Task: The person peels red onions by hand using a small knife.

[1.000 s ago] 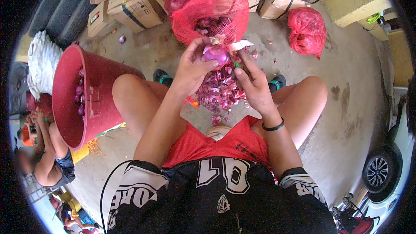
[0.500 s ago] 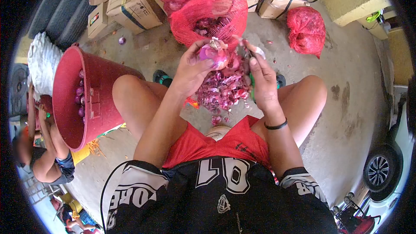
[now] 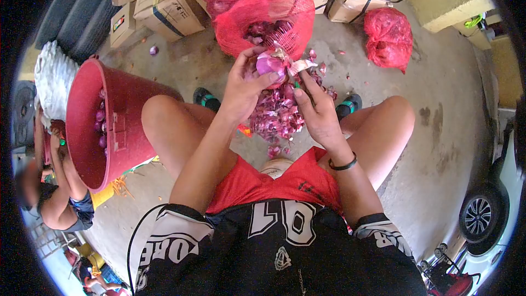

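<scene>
Right fingers (image 3: 314, 86) neared round, papery onion (image 3: 269, 65).

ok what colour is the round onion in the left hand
The round onion in the left hand is purple, seen best in the head view.

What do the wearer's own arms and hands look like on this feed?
Both the left hand and the right hand are without gloves. A thin, dark band circles the right wrist; the left shows none. The short black-and-white left sleeve and right sleeve carry lettering.
</scene>
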`<state>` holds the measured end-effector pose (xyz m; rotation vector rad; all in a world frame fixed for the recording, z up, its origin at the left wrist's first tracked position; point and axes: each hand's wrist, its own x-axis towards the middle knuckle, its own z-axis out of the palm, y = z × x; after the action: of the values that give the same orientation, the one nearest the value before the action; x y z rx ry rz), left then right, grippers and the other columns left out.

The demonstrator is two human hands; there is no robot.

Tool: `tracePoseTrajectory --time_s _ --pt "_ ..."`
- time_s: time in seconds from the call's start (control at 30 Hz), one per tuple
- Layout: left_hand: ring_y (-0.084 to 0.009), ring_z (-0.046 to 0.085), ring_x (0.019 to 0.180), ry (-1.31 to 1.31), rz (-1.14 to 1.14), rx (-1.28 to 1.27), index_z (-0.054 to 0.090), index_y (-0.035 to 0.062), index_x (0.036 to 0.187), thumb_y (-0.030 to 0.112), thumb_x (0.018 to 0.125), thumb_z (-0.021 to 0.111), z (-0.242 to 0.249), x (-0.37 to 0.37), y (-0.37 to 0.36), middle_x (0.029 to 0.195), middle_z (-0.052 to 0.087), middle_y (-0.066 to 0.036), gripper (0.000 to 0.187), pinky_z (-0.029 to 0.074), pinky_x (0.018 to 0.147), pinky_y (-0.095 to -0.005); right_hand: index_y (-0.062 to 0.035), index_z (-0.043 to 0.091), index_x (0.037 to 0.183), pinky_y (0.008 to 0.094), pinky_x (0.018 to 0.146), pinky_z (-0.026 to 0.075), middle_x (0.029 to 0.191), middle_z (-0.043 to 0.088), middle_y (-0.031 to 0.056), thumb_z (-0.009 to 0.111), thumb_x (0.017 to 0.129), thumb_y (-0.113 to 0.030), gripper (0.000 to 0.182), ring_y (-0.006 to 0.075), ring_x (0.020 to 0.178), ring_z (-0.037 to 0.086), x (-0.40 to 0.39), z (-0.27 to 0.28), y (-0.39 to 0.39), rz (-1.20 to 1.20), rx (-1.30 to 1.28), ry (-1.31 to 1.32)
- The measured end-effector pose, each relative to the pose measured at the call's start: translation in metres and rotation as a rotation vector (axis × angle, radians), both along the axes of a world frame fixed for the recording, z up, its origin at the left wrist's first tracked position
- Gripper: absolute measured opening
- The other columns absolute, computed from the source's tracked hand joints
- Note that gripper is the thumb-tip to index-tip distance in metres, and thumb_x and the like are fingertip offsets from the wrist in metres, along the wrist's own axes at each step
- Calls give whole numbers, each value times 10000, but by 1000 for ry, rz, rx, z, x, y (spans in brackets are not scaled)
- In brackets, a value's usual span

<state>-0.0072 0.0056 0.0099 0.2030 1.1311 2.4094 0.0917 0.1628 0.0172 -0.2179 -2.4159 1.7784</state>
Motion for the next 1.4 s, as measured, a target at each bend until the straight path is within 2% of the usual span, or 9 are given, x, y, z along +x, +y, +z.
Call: tracePoseTrajectory --time_s 0.5,0.67,0.73,0.87,1.0,1.07,1.13,1.27,1.4 --pt "-211 573 1137 111 -29 -31 472 2 1255 -82 794 697 2 1 1 1250 557 -133 520 501 979 -378 -1 521 1328 366 940 472 1173 627 240 541 961 -115 385 317 1084 630 -6 8 -16 -105 126 227" --pt "-227 597 1119 30 -183 35 463 5 1292 60 822 703 0 3 -5 1209 595 -126 530 505 970 -379 -3 538 1315 364 920 481 1151 636 226 536 966 -107 365 293 1038 644 -14 -6 1 -152 152 313" --pt "-247 611 1114 -22 -242 -3 428 4 1343 174 838 696 1 5 -8 1226 596 -142 596 512 967 -385 4 536 1315 351 949 463 1190 631 211 521 975 -106 358 263 1084 626 -13 -7 11 -170 76 257" --pt "-246 617 1104 -123 -333 140 444 -5 1347 152 906 611 4 1 -12 1251 583 -135 497 521 937 -388 21 503 1343 321 1048 377 1290 600 161 463 1012 -136 369 202 1225 532 -14 -1 17 -255 -75 168" --pt "-235 634 1070 -164 -297 131 429 12 1363 174 944 569 1 -2 -17 1243 591 -130 471 551 870 -369 18 408 1413 323 1053 374 1356 548 181 452 1014 -145 433 207 1259 509 -12 5 25 -335 -292 21" --pt "-227 640 1050 -172 -274 121 428 22 1358 160 950 568 -3 -4 -18 1236 593 -128 453 558 847 -364 20 386 1425 325 1042 387 1366 534 202 473 1005 -154 464 216 1258 514 -9 7 26 -304 -177 28" --pt "-221 645 1028 -164 -235 105 432 33 1343 137 947 579 4 -3 -14 1226 596 -129 434 560 832 -362 24 373 1430 327 1025 404 1363 526 227 503 991 -166 495 225 1247 527 -5 3 25 -185 170 200" --pt "-221 644 1005 -11 -88 17 444 35 1286 97 917 628 -2 2 -5 1168 604 -124 417 556 838 -367 32 383 1419 345 1009 423 1339 527 260 560 957 -156 529 280 1225 557 4 2 4 -3 25 111" --pt "-223 645 980 11 -40 -51 450 31 1259 104 905 651 2 7 2 1121 608 -113 413 552 842 -367 35 437 1383 359 940 465 1247 583 259 562 955 -142 480 338 1098 625 1 7 -8 -4 159 244"
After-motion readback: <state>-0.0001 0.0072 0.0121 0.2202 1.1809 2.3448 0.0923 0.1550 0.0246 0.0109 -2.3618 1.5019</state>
